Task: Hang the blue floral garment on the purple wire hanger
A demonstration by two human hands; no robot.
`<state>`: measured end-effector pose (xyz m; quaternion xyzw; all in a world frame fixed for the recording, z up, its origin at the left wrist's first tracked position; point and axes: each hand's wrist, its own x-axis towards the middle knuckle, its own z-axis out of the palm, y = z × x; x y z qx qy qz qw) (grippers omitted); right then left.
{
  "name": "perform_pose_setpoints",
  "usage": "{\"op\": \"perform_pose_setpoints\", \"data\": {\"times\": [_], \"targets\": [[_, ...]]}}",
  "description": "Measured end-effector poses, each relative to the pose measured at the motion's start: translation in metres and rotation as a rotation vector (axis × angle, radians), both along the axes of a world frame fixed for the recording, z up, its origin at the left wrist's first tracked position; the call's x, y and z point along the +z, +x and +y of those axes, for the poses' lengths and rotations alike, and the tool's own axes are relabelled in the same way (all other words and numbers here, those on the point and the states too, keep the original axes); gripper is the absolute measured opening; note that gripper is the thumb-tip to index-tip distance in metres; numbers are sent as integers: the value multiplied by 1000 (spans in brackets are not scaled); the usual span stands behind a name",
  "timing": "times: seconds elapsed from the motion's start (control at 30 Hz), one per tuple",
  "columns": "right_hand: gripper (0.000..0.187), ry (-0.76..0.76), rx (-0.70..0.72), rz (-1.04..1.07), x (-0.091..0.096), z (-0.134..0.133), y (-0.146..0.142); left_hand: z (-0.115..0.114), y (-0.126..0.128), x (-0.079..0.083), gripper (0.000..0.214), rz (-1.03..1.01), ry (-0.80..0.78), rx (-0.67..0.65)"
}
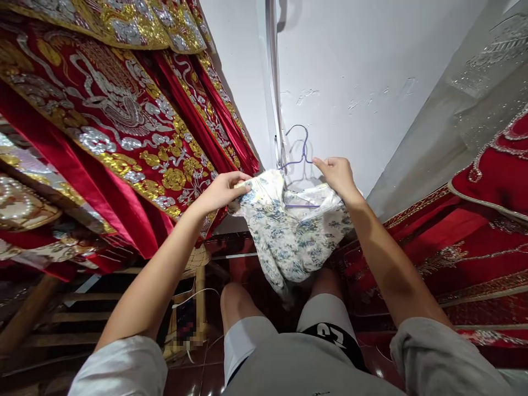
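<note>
**A:** Where is the hanger?

**B:** The thin purple wire hanger (302,157) is held up in front of the plain white wall (363,71), hook upward. Everything else I'll place from it.

**A:** And the hands?

**B:** The right hand (336,173) is just right of the hanger's hook, with thumb and fingers closed on the wire there. The left hand (225,190) is off to the hanger's left, pinched shut on the edge of the white flower-printed cloth garment (292,236).

**A:** Where does that garment sit?

**B:** It is draped over the hanger's lower bar and hangs bunched below it, spread between the two hands, above the person's bare knees and grey shorts (264,341).

**A:** What's around it?

**B:** Left of the hanger hang red satin cloths with gold and silver embroidery (124,121), close to the left hand. More red embroidered cloth (487,247) lies well to the hanger's right. Below and left of it stands a pale wooden stool (198,264).
</note>
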<state>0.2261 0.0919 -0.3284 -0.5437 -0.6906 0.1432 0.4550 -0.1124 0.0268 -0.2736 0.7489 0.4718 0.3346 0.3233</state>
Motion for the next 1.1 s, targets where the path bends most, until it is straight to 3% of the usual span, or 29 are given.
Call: {"op": "perform_pose_setpoints", "data": {"times": [0.1,0.2,0.3,0.37,0.43,0.53,0.6,0.67,0.7,0.77,0.9,1.0,1.03,1.1], "targets": [[57,-22,-78,0,11,13,-24,13,-11,-33,31,-152,144,278],[54,-42,-56,-21,14,6,-45,16,-15,-72,39,-403,181,537],[47,-60,-65,-54,8,-9,-52,7,-8,-118,45,-634,89,638],[35,17,-75,-56,-4,-22,-53,-3,7,-150,49,-754,-91,585],[22,191,-99,-13,-26,-37,-57,-14,26,-179,53,-850,-266,523],[26,361,-127,142,-79,-68,-70,-27,54,-209,56,-985,-340,536],[26,181,12,256,-122,-91,-81,-34,67,-217,57,-1051,-344,576],[38,-206,124,394,-160,-108,-92,-41,73,-216,58,-1094,-353,583],[48,-397,169,440,-175,-113,-97,-44,73,-214,58,-1109,-354,576],[60,-609,211,525,-191,-118,-104,-49,70,-207,57,-1116,-351,556],[58,-554,337,623,-183,-112,-108,-52,55,-197,47,-1074,-347,595],[47,-512,438,642,-171,-111,-105,-56,46,-202,39,-1015,-319,729],[45,-507,435,635,-169,-113,-104,-59,45,-207,39,-975,-243,803],[42,-511,392,625,-169,-119,-103,-71,51,-221,44,-828,55,983]]}}
